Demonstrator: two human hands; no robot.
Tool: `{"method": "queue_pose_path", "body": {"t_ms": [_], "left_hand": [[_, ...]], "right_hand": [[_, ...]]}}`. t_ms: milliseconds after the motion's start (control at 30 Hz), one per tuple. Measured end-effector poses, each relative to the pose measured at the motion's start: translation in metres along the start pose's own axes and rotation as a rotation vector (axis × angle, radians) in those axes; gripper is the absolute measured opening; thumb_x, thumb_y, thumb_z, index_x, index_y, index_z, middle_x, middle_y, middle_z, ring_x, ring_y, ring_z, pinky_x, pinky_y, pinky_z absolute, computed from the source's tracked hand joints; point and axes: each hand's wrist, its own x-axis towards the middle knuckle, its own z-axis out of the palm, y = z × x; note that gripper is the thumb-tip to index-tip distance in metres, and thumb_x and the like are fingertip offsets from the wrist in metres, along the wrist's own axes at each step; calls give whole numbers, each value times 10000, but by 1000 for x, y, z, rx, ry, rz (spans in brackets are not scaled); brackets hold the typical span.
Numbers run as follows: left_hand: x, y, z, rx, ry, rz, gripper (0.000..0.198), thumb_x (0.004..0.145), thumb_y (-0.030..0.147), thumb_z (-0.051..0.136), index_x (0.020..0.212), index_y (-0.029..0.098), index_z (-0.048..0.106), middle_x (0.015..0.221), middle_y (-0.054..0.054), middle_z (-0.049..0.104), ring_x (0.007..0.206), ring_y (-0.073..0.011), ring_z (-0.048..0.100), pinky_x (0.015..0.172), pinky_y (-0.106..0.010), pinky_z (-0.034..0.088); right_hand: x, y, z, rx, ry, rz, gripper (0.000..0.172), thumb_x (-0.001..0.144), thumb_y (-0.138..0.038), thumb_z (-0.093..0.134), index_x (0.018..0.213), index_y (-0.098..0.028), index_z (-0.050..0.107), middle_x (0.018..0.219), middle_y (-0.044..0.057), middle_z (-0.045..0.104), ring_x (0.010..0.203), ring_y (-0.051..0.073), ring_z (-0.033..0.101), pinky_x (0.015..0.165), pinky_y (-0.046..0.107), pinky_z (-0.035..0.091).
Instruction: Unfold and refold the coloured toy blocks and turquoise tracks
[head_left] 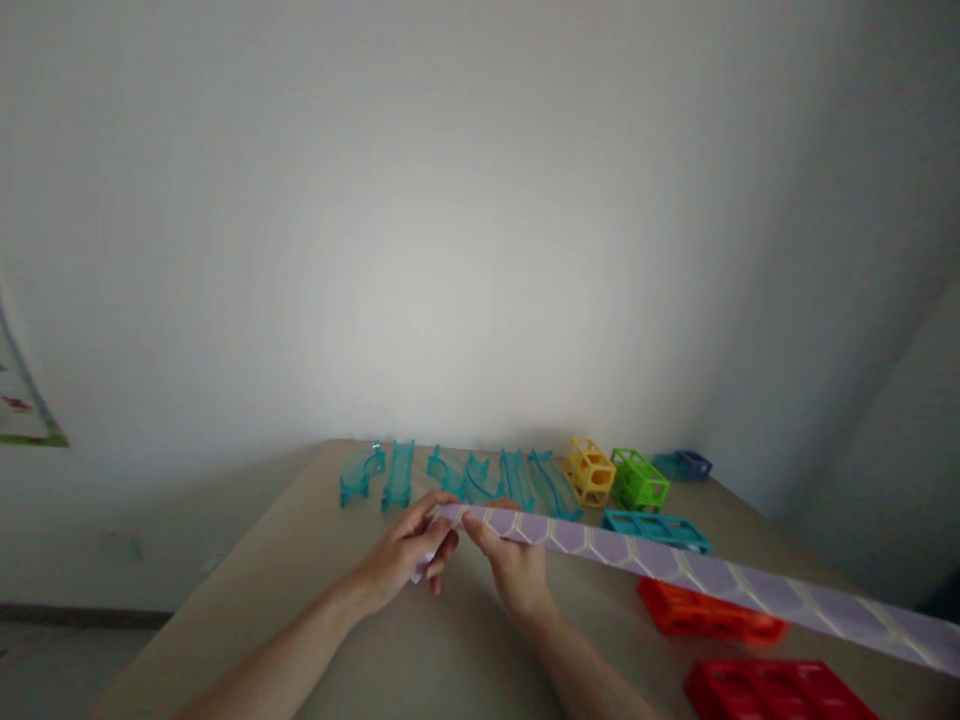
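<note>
A long, flat lilac strip [675, 568] with a pale honeycomb pattern runs from the middle of the head view out past the right edge. I cannot tell what it is made of. My left hand [405, 555] pinches its near end, where a short piece hangs down below the fingers. Close beside it, my right hand [521, 575] grips the strip with the thumb on top and the fingers behind, mostly hidden. Both hands are above the table [405, 660].
Several translucent teal track pieces [397, 475] lie along the back of the table. To their right stand a yellow frame block [590, 472] and a green one [637, 482]. A blue frame [656, 528], an orange-red frame [709, 612] and a red frame [780, 692] lie nearer, partly under the strip.
</note>
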Motion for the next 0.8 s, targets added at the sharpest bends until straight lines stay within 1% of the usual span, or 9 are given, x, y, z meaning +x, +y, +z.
{"method": "queue_pose_path", "body": {"t_ms": [67,133,200,300,367,400,533,667,800], "left_hand": [[-1,-1,0,-21,-31,3,316,856,390,556,1114,213,511,695,14,501,521,-90,449,470,-244,486],[-2,-1,2,-57,-47,21,297,849,372,573,1095,209,537,726,-6,511,605,-118,489,537,-272,504],[-2,1,6,-133,-57,40,268,849,351,580,1078,215,554,730,-10,518,633,-125,500,595,-299,509],[-4,4,11,-294,-115,18,243,850,325,579,1077,244,554,709,1,512,590,-115,482,594,-317,501],[-5,6,12,-377,-149,-15,231,849,314,580,1071,258,554,714,3,510,565,-109,470,564,-310,491],[-5,6,12,-403,-150,-25,226,845,307,585,1065,259,557,715,3,511,562,-109,471,561,-305,487],[-3,6,14,-470,-63,-23,207,840,295,598,1041,254,574,699,7,517,576,-111,495,598,-298,481],[2,6,20,-507,10,47,202,834,312,611,1025,263,567,715,11,541,603,-117,542,588,-254,463],[4,6,23,-495,81,62,156,877,311,550,1021,252,558,732,-2,575,664,-143,587,591,-250,468]], "right_hand": [[-2,3,4,61,3,40,314,744,-421,673,597,-163,573,543,-5,551,511,123,494,518,254,393],[-3,7,8,155,-3,131,423,770,-480,631,515,-160,524,443,-20,473,408,91,409,414,230,313],[-3,11,11,275,0,210,456,770,-516,620,514,-156,509,411,-35,430,358,66,343,358,208,234],[-2,13,11,505,27,216,338,742,-488,675,779,-161,596,441,-81,400,358,54,308,346,178,204],[-1,11,9,643,18,211,376,728,-455,701,964,-182,596,453,-102,374,367,54,295,354,169,216],[-1,9,8,683,10,223,388,726,-446,705,984,-178,599,449,-104,366,367,54,287,354,169,217],[-4,4,13,658,-6,305,375,743,-469,686,891,-127,645,410,-80,397,349,57,293,345,182,216],[-8,3,25,705,4,393,433,777,-529,627,928,-124,657,493,-36,511,361,69,368,355,197,263],[-11,5,28,757,5,324,355,749,-430,692,967,-154,641,574,-43,527,373,51,360,354,185,230]]}}
